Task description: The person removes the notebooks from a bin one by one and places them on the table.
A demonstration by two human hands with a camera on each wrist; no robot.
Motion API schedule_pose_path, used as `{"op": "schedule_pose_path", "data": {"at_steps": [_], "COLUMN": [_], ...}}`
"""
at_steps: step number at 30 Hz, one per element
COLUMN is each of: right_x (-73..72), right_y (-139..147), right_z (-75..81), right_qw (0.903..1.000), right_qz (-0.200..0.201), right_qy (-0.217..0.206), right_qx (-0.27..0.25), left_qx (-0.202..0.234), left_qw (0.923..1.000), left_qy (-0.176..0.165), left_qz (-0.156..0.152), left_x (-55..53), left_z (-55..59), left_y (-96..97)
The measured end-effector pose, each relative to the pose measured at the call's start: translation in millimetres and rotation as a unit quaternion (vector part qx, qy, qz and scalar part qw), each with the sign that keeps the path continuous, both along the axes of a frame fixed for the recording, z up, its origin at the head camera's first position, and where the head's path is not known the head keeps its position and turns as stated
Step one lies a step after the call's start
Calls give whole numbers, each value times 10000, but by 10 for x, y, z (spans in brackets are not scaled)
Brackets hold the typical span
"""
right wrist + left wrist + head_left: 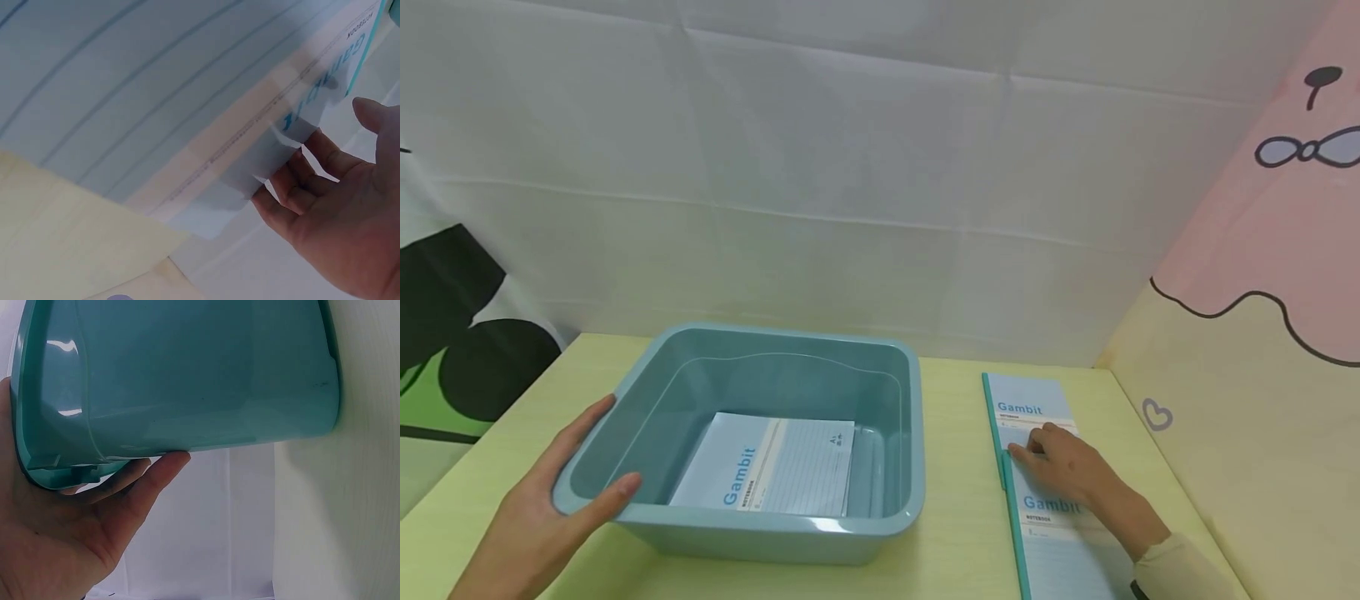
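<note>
In the head view my left hand (542,508) grips the near left corner of a blue-green plastic basin (760,537), its thumb over the rim. The left wrist view shows fingers against the basin's outer wall (206,375). Inside the basin lies a pale blue Gambit notebook (790,467), turned sideways. My right hand (1075,471) holds the top edge of the near notebook (1060,558) at the right. In the right wrist view its fingertips (269,203) curl at that notebook's edge, while the thumb stands apart. Beyond it lies a far notebook (1026,396), partly covered by the hand.
Everything stands on a pale yellow table (955,475). White cloth (850,167) hangs behind it. A printed panel (1247,433) in cream and pink borders the right side, and a dark and green print (482,367) shows at the left.
</note>
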State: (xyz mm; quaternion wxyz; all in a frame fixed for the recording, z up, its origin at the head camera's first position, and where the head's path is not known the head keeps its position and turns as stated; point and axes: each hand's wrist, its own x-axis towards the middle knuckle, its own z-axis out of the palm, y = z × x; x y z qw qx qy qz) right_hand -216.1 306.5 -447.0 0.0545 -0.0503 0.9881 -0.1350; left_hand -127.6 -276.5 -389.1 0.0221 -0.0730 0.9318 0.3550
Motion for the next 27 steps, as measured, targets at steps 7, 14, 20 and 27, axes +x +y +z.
{"op": "schedule_pose_path", "data": {"at_steps": [7,14,20,27], "right_x": [8,-45,-136,-241], "right_y": [-20,-102,-297,-596], "right_z": [50,224,491,808], "right_qw": [9983,9955,9880,9769], "right_qz": [184,419,676,954], "right_qy": [496,840,1331,1765], "right_qx": [258,-82,-406,-735], "left_qx": [-18,36,57,41], "left_qw": [10000,9999,10000,10000], "left_qy": [45,122,59,21], "left_qz": [-7,-54,-39,-20], "left_x": [11,29,21,20], "left_z": [28,9,4,20], "left_y": [4,2,11,18]}}
